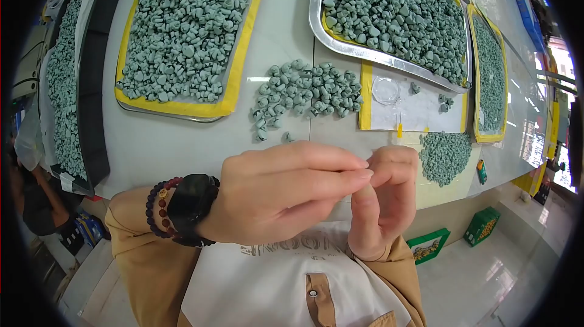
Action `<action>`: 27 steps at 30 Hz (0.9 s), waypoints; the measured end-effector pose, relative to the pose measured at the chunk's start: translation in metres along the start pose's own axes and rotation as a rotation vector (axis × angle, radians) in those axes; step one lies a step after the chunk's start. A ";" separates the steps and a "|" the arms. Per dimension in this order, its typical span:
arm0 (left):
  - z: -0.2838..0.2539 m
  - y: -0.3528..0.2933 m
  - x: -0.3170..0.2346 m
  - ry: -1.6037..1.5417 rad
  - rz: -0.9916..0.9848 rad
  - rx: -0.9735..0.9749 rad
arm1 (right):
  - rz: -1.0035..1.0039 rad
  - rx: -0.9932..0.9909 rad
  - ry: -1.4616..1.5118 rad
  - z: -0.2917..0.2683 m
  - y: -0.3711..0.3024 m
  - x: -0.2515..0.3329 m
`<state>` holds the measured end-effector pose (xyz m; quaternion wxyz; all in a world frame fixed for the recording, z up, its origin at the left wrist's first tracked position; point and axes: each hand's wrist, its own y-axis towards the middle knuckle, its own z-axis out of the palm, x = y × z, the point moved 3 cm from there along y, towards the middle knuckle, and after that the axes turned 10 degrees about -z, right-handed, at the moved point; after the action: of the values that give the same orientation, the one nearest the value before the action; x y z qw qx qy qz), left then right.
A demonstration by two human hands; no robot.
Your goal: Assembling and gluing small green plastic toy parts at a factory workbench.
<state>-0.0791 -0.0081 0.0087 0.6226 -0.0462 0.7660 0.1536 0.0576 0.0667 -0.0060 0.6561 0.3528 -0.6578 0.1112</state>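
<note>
My left hand (286,190), with a dark watch and bead bracelets at its wrist, reaches across my lap toward my right hand (389,196). The fingertips of both hands meet in a pinch in front of the table edge. Whatever lies between them is hidden or too small to make out. Just beyond the hands, a loose heap of small grey-green rounded pieces (304,91) lies on the pale table (182,144). One single piece (287,136) sits close to my left knuckles.
A yellow-edged tray (228,103) and a metal tray (365,54), both full of grey-green pieces, stand behind. A black bin (94,102) is at left. On the right are a taped white sheet (380,121), a clear round dish (385,91) and a finer heap (446,156).
</note>
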 end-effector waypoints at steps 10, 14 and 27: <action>-0.002 0.002 0.000 -0.126 -0.106 0.026 | -0.450 0.105 -0.578 -0.010 0.009 0.022; -0.002 0.004 -0.002 -0.106 -0.092 0.029 | -0.492 0.083 -0.675 -0.010 0.008 0.025; -0.001 0.002 -0.001 -0.075 -0.106 0.008 | -0.449 0.076 -0.638 -0.007 0.004 0.021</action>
<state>-0.0808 -0.0066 0.0101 0.6584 -0.0787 0.7390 0.1190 0.0629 0.0668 0.0160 0.4131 0.5291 -0.7304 -0.1260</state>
